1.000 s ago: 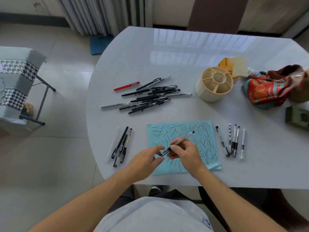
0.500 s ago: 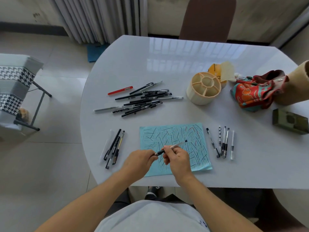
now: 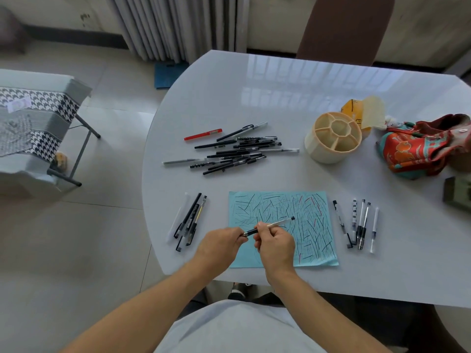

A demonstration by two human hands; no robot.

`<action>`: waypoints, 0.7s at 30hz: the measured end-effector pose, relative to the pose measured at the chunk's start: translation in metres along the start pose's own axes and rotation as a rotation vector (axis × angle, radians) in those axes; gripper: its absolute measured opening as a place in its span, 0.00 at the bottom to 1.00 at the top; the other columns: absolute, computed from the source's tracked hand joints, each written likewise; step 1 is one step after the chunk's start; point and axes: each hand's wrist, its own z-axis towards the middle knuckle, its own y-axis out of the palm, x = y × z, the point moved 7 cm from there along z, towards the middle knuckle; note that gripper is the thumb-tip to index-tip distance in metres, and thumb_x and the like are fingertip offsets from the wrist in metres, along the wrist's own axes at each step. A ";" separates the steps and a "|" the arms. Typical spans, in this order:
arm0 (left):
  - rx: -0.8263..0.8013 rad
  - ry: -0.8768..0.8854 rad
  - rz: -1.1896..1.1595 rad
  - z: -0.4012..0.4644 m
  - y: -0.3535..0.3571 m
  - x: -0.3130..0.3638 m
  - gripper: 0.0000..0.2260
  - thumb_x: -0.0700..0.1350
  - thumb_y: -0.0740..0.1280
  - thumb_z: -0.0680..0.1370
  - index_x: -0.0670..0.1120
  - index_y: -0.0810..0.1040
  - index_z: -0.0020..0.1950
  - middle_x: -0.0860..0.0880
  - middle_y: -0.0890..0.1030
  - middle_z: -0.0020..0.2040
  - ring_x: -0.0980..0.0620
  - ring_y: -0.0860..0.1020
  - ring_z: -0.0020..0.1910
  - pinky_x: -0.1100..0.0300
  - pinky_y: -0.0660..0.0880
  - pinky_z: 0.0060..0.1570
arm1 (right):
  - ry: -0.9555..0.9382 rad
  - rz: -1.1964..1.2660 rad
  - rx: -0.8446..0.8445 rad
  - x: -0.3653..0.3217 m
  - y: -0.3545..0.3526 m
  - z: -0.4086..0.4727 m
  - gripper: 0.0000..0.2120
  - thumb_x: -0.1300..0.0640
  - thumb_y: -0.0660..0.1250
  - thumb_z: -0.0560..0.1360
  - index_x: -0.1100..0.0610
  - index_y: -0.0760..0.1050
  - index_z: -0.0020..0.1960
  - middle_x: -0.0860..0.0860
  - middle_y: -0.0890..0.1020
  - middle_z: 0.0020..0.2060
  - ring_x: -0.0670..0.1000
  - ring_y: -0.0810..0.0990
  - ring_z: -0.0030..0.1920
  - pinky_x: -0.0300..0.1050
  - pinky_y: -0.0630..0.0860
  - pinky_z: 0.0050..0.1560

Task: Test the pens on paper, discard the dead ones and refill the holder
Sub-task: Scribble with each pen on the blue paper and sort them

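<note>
A clear pen (image 3: 276, 222) with black ends is held over the blue paper (image 3: 313, 225), which is covered in pen strokes. My right hand (image 3: 275, 244) grips its barrel. My left hand (image 3: 220, 244) pinches the black end nearest me, probably the cap. A heap of mostly black pens (image 3: 237, 154), plus one red pen (image 3: 203, 134), lies behind the paper. Several pens (image 3: 190, 220) lie left of the paper, and several more pens (image 3: 359, 225) lie to its right. The cream holder (image 3: 334, 136), round with compartments, stands at the back right with no pens showing in it.
The white table (image 3: 280, 98) has its rounded edge on the left. A red patterned cloth bag (image 3: 423, 146), a yellow box (image 3: 353, 110) and a dark green object (image 3: 458, 192) sit at the right. A brown chair (image 3: 344, 29) stands behind, and a houndstooth-covered stand (image 3: 33, 128) is on the floor.
Both hands stayed on the same pen over the paper, with the left hand closing onto its near end. The camera view shifted a little.
</note>
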 end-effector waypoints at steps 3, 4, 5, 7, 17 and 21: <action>0.008 0.004 0.010 0.004 0.001 0.000 0.11 0.53 0.60 0.83 0.48 0.76 0.49 0.51 0.80 0.40 0.51 0.74 0.34 0.56 0.72 0.35 | 0.017 0.002 -0.002 0.000 0.006 0.000 0.14 0.54 0.71 0.79 0.58 0.82 0.37 0.52 0.85 0.30 0.47 0.79 0.29 0.48 0.79 0.37; 0.005 0.005 0.017 0.005 0.002 0.000 0.11 0.53 0.60 0.83 0.48 0.76 0.49 0.51 0.80 0.41 0.51 0.74 0.34 0.56 0.73 0.35 | 0.024 0.003 0.001 0.001 0.006 0.000 0.14 0.53 0.71 0.79 0.58 0.82 0.37 0.52 0.84 0.30 0.48 0.79 0.29 0.48 0.78 0.37; -0.004 -0.002 0.028 0.005 0.003 -0.003 0.11 0.53 0.60 0.83 0.48 0.76 0.49 0.51 0.81 0.42 0.50 0.75 0.35 0.56 0.72 0.35 | 0.039 0.010 0.023 0.001 0.002 0.004 0.15 0.53 0.70 0.79 0.59 0.82 0.36 0.52 0.84 0.29 0.48 0.79 0.28 0.48 0.77 0.36; -0.034 -0.054 0.074 -0.002 0.003 -0.023 0.12 0.53 0.59 0.83 0.48 0.77 0.51 0.51 0.82 0.44 0.49 0.78 0.39 0.57 0.70 0.37 | 0.053 0.004 0.122 -0.003 -0.022 0.019 0.17 0.51 0.69 0.80 0.58 0.81 0.36 0.51 0.83 0.27 0.49 0.79 0.28 0.48 0.76 0.33; 0.012 0.278 -0.019 -0.023 0.004 -0.002 0.09 0.50 0.66 0.80 0.46 0.83 0.49 0.51 0.84 0.52 0.51 0.80 0.54 0.54 0.77 0.54 | -0.276 -0.275 -0.185 -0.013 -0.009 0.026 0.10 0.59 0.71 0.77 0.44 0.83 0.44 0.45 0.87 0.37 0.48 0.87 0.38 0.44 0.83 0.40; -0.073 0.292 0.033 -0.026 0.017 -0.002 0.12 0.50 0.63 0.80 0.45 0.84 0.48 0.50 0.84 0.54 0.50 0.79 0.56 0.53 0.76 0.57 | -0.436 -0.416 -0.230 -0.010 0.010 0.016 0.13 0.61 0.72 0.75 0.42 0.83 0.42 0.33 0.84 0.37 0.39 0.84 0.38 0.31 0.78 0.39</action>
